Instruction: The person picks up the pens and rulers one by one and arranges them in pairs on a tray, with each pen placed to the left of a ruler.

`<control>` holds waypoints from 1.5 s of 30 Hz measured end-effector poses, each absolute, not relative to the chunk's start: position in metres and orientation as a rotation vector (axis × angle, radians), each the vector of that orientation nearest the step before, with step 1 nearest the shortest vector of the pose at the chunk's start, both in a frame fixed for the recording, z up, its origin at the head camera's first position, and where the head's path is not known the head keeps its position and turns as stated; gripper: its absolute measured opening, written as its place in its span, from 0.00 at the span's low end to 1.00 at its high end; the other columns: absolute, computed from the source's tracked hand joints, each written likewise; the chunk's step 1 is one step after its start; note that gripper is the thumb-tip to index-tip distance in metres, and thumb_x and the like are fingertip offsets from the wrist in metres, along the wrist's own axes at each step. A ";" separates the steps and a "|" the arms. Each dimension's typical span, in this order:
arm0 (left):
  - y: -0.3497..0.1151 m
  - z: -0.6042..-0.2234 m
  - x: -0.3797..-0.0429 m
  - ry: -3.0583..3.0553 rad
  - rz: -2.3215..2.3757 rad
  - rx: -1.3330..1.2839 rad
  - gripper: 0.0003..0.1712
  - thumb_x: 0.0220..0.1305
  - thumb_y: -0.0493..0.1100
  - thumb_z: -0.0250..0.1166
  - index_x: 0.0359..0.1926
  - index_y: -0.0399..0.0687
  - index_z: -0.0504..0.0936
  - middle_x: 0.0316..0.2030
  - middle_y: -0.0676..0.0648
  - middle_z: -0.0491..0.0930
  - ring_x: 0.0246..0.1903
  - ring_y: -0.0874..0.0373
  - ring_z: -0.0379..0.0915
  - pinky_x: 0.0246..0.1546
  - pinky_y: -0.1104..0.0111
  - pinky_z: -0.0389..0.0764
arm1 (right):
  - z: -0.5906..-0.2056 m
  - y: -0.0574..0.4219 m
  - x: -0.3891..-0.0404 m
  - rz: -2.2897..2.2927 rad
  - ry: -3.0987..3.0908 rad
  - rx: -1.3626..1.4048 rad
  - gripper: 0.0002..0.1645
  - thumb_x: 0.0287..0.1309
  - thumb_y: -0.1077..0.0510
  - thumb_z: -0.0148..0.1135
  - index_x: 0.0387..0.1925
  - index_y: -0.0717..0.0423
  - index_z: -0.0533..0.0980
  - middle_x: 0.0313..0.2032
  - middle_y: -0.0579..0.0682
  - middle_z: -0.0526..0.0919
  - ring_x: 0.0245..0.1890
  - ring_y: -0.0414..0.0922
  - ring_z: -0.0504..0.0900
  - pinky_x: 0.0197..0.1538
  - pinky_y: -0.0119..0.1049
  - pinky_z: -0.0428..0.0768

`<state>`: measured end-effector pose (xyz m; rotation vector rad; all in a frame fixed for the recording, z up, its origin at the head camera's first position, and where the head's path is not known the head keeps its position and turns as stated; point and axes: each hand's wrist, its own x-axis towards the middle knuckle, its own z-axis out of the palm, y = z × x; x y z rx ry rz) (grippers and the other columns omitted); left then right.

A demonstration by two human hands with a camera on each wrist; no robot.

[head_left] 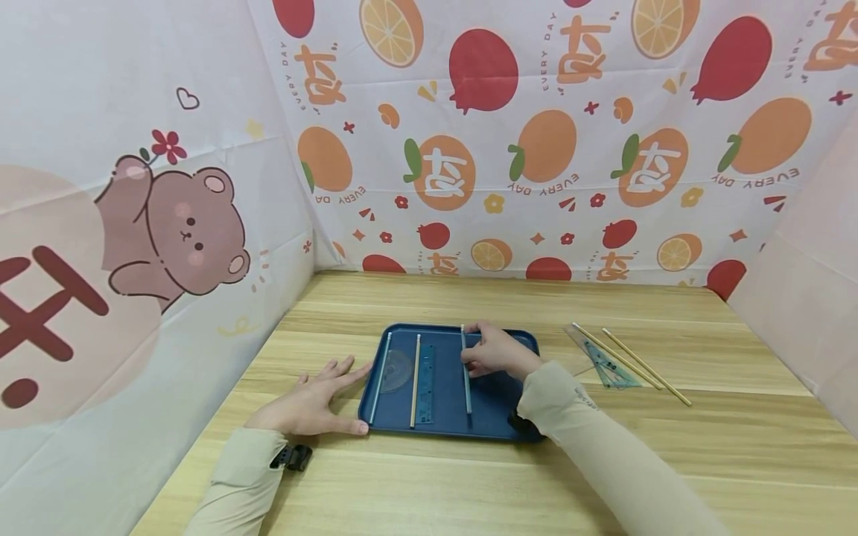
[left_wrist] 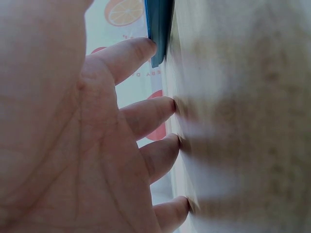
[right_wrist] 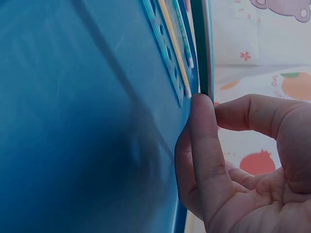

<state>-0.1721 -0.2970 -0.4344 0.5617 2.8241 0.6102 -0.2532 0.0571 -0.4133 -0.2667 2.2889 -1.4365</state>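
Observation:
My right hand (head_left: 494, 351) pinches a blue pencil (head_left: 467, 394) with a white eraser end between thumb and fingers, over the right half of a dark blue tray (head_left: 492, 406). In the right wrist view the pencil (right_wrist: 205, 48) stands edge-on above the tray floor, its shadow below. My left hand (head_left: 310, 402) lies spread at the tray's left side, index finger and thumb at its rim; the other fingertips rest on the table. Inside the tray lie a teal pencil (head_left: 381, 376), a clear protractor (head_left: 397, 371), a yellow pencil (head_left: 415, 380) and a blue ruler (head_left: 427, 383), side by side.
Right of the tray, two yellow pencils (head_left: 646, 365) lie slantwise on the wooden table (head_left: 429, 484), beside and partly across translucent set squares (head_left: 613, 368). Printed cloth (head_left: 482, 193) hangs behind the table and along both sides.

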 end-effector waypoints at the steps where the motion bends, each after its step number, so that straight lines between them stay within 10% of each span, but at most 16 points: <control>1: -0.297 -0.434 -0.172 2.823 0.611 0.561 0.64 0.55 0.74 0.77 0.85 0.60 0.60 0.84 0.30 0.51 0.83 0.24 0.41 0.69 0.16 0.43 | -0.414 0.054 -0.253 -1.435 2.292 -0.264 0.39 0.68 0.66 0.63 0.78 0.63 0.62 0.25 0.49 0.79 0.23 0.40 0.81 0.41 0.36 0.91; 45: -0.297 -0.435 -0.175 2.812 0.632 0.571 0.64 0.54 0.73 0.78 0.85 0.58 0.60 0.84 0.29 0.51 0.83 0.22 0.41 0.68 0.15 0.43 | -0.422 -0.005 -0.256 -1.091 2.528 -0.272 0.38 0.70 0.64 0.67 0.77 0.64 0.66 0.29 0.54 0.86 0.23 0.41 0.87 0.36 0.36 0.90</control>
